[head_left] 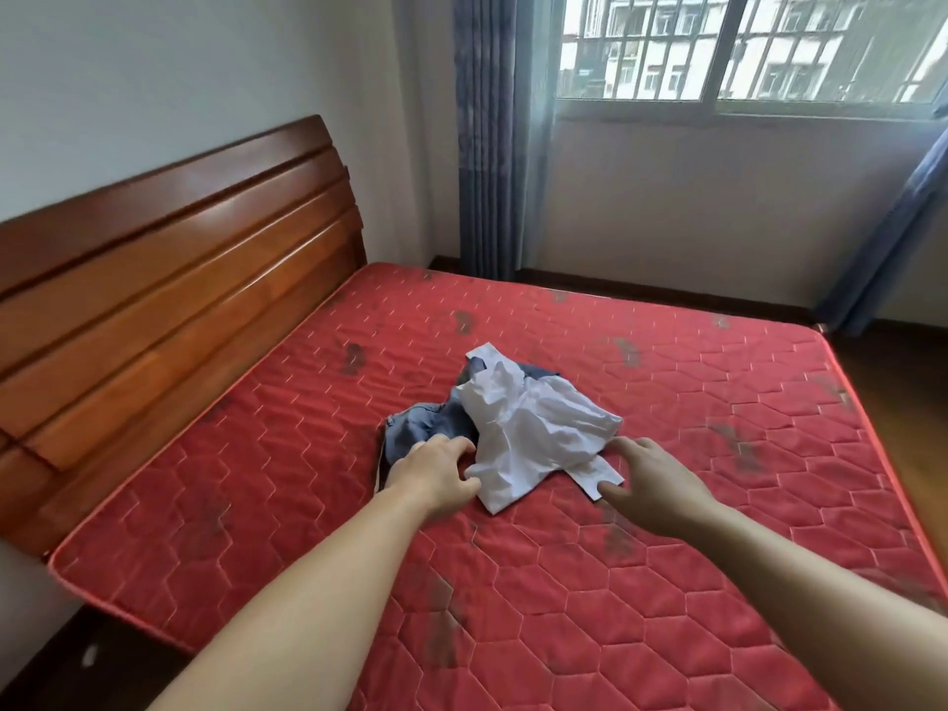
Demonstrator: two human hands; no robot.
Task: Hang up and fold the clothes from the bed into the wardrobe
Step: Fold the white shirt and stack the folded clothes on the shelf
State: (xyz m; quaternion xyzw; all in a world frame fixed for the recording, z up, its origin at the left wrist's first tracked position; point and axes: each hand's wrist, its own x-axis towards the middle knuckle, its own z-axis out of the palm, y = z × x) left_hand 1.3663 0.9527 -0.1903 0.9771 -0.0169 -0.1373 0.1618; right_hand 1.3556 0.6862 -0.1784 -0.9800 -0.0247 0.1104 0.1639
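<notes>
A crumpled white shirt (533, 428) lies in the middle of the red quilted mattress (667, 556), partly covering a blue denim garment (426, 425) that sticks out to its left. My left hand (436, 474) reaches over the denim with spread fingers at the shirt's near-left edge, fingertips touching the cloth. My right hand (651, 479) reaches in from the right, fingers spread at the shirt's near-right corner. Neither hand grips anything. The wardrobe is out of view.
A wooden headboard (169, 279) runs along the left side of the bed. Blue curtains (487, 136) hang beside a barred window (744, 43) at the back. Dark wooden floor (892, 382) shows to the right of the mattress.
</notes>
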